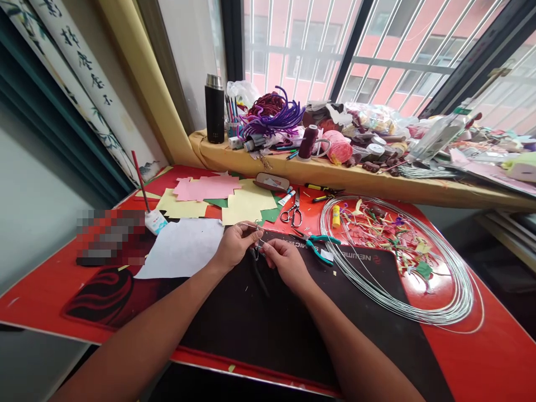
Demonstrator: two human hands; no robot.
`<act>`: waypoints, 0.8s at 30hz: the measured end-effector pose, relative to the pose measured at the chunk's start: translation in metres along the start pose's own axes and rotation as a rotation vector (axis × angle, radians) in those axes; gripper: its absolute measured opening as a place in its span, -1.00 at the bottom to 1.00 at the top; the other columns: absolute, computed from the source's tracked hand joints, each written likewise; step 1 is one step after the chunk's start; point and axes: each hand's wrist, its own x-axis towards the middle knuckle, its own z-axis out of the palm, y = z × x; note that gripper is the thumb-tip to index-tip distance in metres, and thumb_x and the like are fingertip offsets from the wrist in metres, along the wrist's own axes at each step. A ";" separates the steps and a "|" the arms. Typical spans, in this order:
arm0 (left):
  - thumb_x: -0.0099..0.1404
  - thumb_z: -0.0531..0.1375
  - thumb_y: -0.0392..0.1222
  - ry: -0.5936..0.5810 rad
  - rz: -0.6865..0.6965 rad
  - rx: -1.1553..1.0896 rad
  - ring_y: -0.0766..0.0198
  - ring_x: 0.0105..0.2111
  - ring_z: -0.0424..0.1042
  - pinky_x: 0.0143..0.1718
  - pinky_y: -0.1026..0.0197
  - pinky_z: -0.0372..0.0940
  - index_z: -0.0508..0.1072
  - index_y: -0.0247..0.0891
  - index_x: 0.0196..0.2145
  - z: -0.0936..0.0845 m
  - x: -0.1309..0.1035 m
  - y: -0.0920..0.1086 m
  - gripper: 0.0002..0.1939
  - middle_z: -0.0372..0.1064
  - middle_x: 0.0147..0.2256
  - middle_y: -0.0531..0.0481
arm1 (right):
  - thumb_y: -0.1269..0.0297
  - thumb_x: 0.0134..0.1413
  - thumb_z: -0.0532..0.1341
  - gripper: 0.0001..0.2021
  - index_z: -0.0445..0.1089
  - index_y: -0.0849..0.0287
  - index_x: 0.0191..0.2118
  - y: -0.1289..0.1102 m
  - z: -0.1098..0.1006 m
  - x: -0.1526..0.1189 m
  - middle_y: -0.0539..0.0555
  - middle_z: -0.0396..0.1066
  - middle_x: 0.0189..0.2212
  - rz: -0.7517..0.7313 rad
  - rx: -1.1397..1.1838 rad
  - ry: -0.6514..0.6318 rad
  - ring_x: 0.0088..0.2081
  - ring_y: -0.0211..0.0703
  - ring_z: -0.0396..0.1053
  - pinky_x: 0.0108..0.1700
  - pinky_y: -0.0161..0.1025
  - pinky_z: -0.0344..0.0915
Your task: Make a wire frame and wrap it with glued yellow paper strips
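Over the dark desk mat (293, 329), my left hand (238, 243) pinches a thin bent wire (258, 224) between thumb and fingers. My right hand (288, 260) is closed close beside it, fingertips on the lower part of the same wire. The wire's exact shape is too small to make out. Just below the fingers are dark-handled pliers (260, 279), their head partly hidden by the hands and wire. To the right of my right hand lie teal-handled pliers (320, 245). Scissors (293, 213) rest behind the hands.
A large coil of silvery wire (454, 304) surrounds colourful scraps (389, 229) at right. White paper (184, 245), yellow paper (247, 202) and pink paper (205, 188) lie left and behind. A black thermos (215, 111) and yarn (272, 117) stand on the cloth-covered ledge.
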 end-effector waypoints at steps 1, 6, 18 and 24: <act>0.07 0.49 0.03 0.003 0.002 0.013 0.34 -0.56 0.33 -0.48 0.25 0.26 0.53 -0.28 -0.29 0.000 0.000 0.000 -0.60 0.42 -0.54 0.09 | -0.06 0.23 0.22 -0.65 0.46 0.14 -0.36 0.000 0.000 0.000 -0.10 0.23 -0.64 0.002 -0.016 0.005 -0.57 -0.24 0.12 -0.46 -0.26 0.04; 0.06 0.50 0.03 0.045 0.006 -0.102 0.34 -0.55 0.34 -0.50 0.25 0.24 0.56 -0.30 -0.30 0.000 0.001 0.006 -0.61 0.42 -0.53 0.07 | -0.05 0.24 0.21 -0.66 0.49 0.15 -0.28 -0.002 0.001 -0.001 -0.09 0.26 -0.62 -0.008 -0.017 -0.003 -0.56 -0.23 0.15 -0.45 -0.27 0.06; 0.03 0.52 -0.11 0.123 0.058 -0.188 0.36 -0.54 0.35 -0.50 0.28 0.25 0.58 -0.31 -0.33 -0.001 0.003 0.005 -0.68 0.43 -0.49 0.07 | 0.03 0.23 0.29 -0.75 0.44 0.13 -0.27 0.001 0.008 -0.006 -0.07 0.37 -0.53 -0.061 -0.233 0.040 -0.49 -0.21 0.29 -0.41 -0.29 0.15; 0.06 0.51 -0.06 0.121 0.052 -0.198 0.35 -0.55 0.35 -0.51 0.27 0.25 0.58 -0.31 -0.33 0.000 0.002 0.006 -0.67 0.43 -0.50 0.06 | 0.09 0.21 0.31 -0.80 0.46 0.13 -0.28 0.000 0.009 -0.008 -0.06 0.40 -0.52 -0.079 -0.289 0.072 -0.47 -0.20 0.29 -0.38 -0.28 0.16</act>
